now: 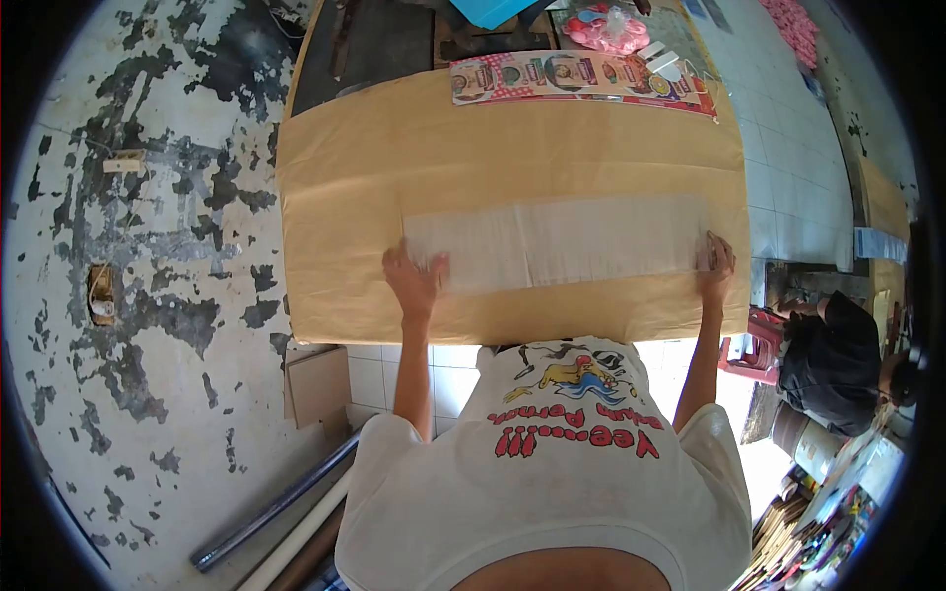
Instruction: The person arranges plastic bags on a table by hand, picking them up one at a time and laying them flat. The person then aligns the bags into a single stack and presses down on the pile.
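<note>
A long whitish, see-through plastic sheet point(562, 244) stretches sideways over the brown paper covering the table, slightly smeared by motion. My left hand point(414, 280) is at its left end, thumb laid over the sheet and fingers at the edge. At the opposite end, my right hand point(718, 268) has its fingers curled closed around the sheet's edge. Both forearms reach in from the near side of the table, wide apart.
The brown paper point(552, 148) spans the table to its near edge. Beyond lie a printed food banner point(562, 77), a white adapter point(661, 59) and a pink bag point(608, 32). A peeling wall point(177, 236) stands left; a person in black point(838, 364) sits right, near a red stool point(757, 347).
</note>
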Motion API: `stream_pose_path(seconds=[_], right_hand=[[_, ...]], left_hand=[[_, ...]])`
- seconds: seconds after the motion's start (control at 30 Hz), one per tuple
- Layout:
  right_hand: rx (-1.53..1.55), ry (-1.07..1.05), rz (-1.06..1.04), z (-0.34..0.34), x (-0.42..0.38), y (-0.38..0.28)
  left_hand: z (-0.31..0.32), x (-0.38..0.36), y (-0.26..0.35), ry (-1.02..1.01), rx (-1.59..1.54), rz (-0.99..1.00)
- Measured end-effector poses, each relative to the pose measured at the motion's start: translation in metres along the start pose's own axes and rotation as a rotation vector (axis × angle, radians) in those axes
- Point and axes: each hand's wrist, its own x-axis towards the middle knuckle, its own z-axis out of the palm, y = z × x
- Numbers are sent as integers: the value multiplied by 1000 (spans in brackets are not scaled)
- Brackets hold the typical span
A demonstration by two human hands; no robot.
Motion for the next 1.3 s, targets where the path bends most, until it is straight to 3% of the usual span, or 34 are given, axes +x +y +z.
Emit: stream_pose_path(seconds=[0.03,0.1,0.2,0.4,0.6,0.8,0.9,1.03,1.23,1.3], right_hand=[[86,-29,86,4,-2,3],[32,41,58,15,-6,7],[0,132,39,15,-3,0],[-89,251,72,24,-10,-2],[-67,304,83,18,-23,-22],[-126,326,98,14,-26,-14],[-247,249,158,1,-32,-15],[-329,188,249,-4,-34,-16],[-371,236,387,-2,-32,-20],[-402,260,445,0,-35,-15]], left_hand=[[-6,4,10,-10,24,-144],[-15,8,30,-38,69,-428],[-13,18,29,-134,91,-449],[5,-23,51,165,138,-318],[-9,-27,88,8,26,-620],[-4,-10,29,-11,-141,-406],[-13,14,-23,76,-154,-209],[-36,52,-93,51,-62,-183],[-54,76,-189,15,-221,-174],[-62,85,-205,27,-53,-229]])
